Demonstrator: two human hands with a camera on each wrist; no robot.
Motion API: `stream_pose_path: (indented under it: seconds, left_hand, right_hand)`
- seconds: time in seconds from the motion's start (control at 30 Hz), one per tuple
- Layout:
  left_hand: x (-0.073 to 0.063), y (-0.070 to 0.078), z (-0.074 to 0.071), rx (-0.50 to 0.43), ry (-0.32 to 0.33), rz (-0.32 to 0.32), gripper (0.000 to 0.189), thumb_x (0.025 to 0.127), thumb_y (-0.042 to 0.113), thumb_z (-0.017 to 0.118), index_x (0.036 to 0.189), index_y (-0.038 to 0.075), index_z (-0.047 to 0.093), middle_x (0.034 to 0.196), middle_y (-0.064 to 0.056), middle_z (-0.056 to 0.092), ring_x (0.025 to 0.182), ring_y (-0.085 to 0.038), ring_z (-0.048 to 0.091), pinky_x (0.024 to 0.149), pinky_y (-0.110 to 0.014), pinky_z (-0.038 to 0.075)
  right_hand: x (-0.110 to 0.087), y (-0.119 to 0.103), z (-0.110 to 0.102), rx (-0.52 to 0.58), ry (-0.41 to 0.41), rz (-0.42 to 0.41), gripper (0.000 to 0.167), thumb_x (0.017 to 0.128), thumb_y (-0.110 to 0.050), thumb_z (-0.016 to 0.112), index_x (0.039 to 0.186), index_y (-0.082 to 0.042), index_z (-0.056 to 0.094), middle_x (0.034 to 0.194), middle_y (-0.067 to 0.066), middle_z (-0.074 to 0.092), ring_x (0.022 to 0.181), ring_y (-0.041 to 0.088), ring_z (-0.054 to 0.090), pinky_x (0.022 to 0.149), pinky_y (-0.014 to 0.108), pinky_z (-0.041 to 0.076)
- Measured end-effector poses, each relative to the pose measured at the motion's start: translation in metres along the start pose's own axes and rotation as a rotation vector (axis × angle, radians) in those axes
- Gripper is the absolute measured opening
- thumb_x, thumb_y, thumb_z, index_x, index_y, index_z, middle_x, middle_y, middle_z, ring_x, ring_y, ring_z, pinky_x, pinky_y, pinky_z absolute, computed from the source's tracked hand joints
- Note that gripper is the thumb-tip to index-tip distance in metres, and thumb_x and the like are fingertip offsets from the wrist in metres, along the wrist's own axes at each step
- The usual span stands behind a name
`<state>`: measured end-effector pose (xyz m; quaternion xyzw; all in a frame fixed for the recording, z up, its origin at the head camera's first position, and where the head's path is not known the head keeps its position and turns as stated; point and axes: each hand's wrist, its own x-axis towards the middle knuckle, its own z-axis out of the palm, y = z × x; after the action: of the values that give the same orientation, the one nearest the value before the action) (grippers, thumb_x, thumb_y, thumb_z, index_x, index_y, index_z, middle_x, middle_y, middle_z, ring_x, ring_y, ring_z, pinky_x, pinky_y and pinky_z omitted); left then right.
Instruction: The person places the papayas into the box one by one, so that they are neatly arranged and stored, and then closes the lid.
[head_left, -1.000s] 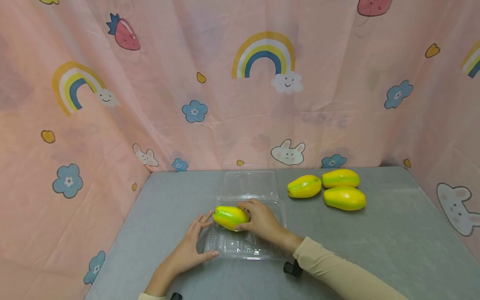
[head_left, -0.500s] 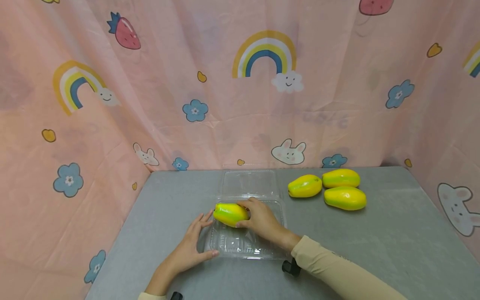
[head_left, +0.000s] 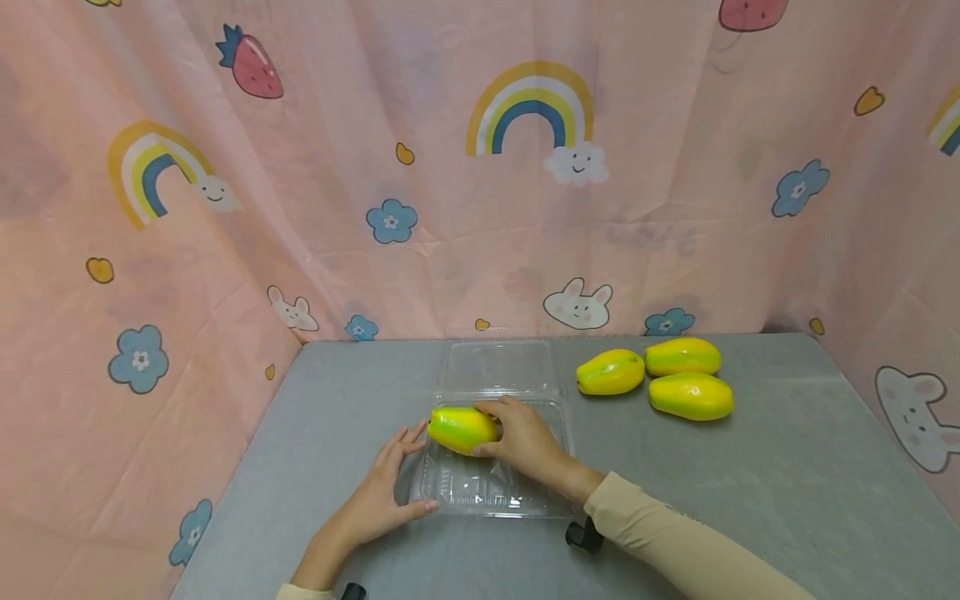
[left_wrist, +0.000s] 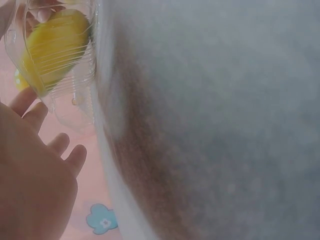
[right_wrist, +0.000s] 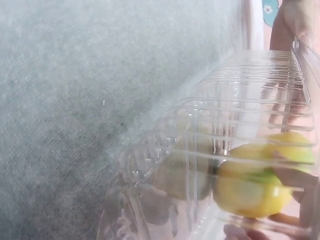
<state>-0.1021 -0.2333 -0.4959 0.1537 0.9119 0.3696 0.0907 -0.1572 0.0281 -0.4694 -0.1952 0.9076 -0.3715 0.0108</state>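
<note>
A clear plastic clamshell box (head_left: 480, 493) lies with its lid (head_left: 498, 367) folded back on the table. Inside it, towards the back left, is a yellow-green papaya (head_left: 456, 429). My right hand (head_left: 528, 442) grips the papaya's right end between thumb and fingers. At the box's left side my left hand (head_left: 378, 496) is spread, its fingertips at the wall and its thumb near the front left corner. Through the ribbed plastic the papaya (left_wrist: 57, 45) shows in the left wrist view. Part of the right hand's grip is hidden behind the box in the right wrist view.
Three more papayas lie together at the back right: one on the left (head_left: 611, 372), one behind (head_left: 682, 357) and one in front (head_left: 691, 397). The grey table (head_left: 787, 467) meets a pink patterned curtain (head_left: 435, 267) at the back and sides.
Over the past second the papaya has shifted slightly towards the back of the box with my right hand still gripping it. My left hand has stayed in place.
</note>
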Motion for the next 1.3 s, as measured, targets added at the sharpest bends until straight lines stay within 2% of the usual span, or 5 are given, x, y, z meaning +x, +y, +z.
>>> stream_pose_path:
  seconds: [0.5,0.7,1.03,1.3]
  left_hand:
    - [-0.001,0.001,0.0,-0.005,0.001,0.006,0.084,0.078,0.052,0.079,0.146,0.026,0.036,0.168,0.012,0.012,0.157,-0.033,0.004,0.114,-0.074,0.023]
    - [-0.001,0.0,0.0,-0.014,0.0,0.012,0.084,0.078,0.052,0.079,0.146,0.024,0.037,0.168,0.011,0.012,0.157,-0.033,0.004,0.113,-0.075,0.022]
    - [-0.001,0.0,0.0,-0.003,0.01,0.019,0.085,0.078,0.053,0.079,0.146,0.024,0.037,0.168,0.01,0.013,0.157,-0.034,0.005,0.113,-0.075,0.022]
    - [-0.001,0.001,0.0,-0.004,0.005,0.01,0.086,0.077,0.055,0.078,0.147,0.029,0.035,0.168,0.011,0.012,0.157,-0.033,0.005,0.112,-0.075,0.023]
  right_hand:
    - [-0.002,0.001,0.0,-0.003,-0.008,0.007,0.068,0.073,-0.032,0.087,0.132,-0.012,0.062,0.118,0.004,0.067,0.099,0.017,0.063,0.088,0.037,0.057]
    - [-0.003,0.003,-0.002,0.013,0.001,0.019,0.069,0.072,-0.034,0.088,0.132,-0.013,0.062,0.12,0.005,0.067,0.101,0.021,0.066,0.088,0.039,0.058]
    - [-0.006,0.006,-0.02,0.042,0.016,0.055,0.07,0.07,-0.035,0.089,0.132,-0.015,0.063,0.124,0.005,0.068,0.104,0.023,0.067,0.086,0.039,0.057]
    - [-0.012,0.016,-0.04,0.091,-0.014,0.081,0.07,0.073,-0.033,0.087,0.136,-0.016,0.059,0.128,0.011,0.065,0.112,0.027,0.064,0.094,0.045,0.056]
